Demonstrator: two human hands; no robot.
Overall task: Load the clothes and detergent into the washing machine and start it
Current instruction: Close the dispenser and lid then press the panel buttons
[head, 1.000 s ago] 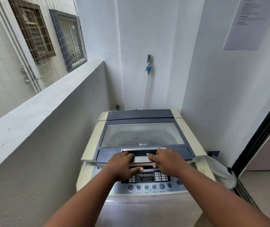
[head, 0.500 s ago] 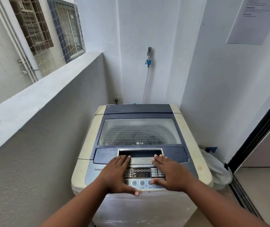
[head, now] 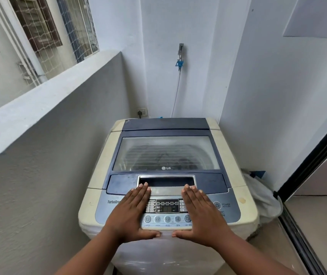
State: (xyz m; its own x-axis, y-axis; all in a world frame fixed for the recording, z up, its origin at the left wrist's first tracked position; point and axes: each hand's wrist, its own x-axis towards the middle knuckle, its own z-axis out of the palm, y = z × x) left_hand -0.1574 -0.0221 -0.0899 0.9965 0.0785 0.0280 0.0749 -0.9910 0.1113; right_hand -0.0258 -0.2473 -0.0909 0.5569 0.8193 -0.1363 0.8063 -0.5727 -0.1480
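Cream plastic, yellowed at the edges, frames the top of the washing machine (head: 97,197) that stands in the corner ahead of me, with a grey-blue control panel (head: 164,210) along its front. My left hand (head: 132,214) lies flat on the left part of that panel, fingers straight and together, the tips reaching the silver handle recess (head: 166,184) of the lid. My right hand (head: 200,215) lies flat on the right part in the same way. Neither grip holds anything: both are spread wide, palms down, and the two thumbs point toward each other along the front edge of the machine without touching. Between my hands the small display and a row of round buttons (head: 167,218) stay uncovered, and the power button (head: 216,205) sits just right of my right hand.

The lid (head: 166,151) is down. Through its cloudy window I make out dark clothes (head: 166,158) in the drum, though not what they are. A white bag (head: 262,197) slumps on the floor beside the machine's right side. Behind the machine a thin hose (head: 177,92) hangs from a wall tap (head: 180,54), with a socket (head: 141,112) low on the wall to its left.
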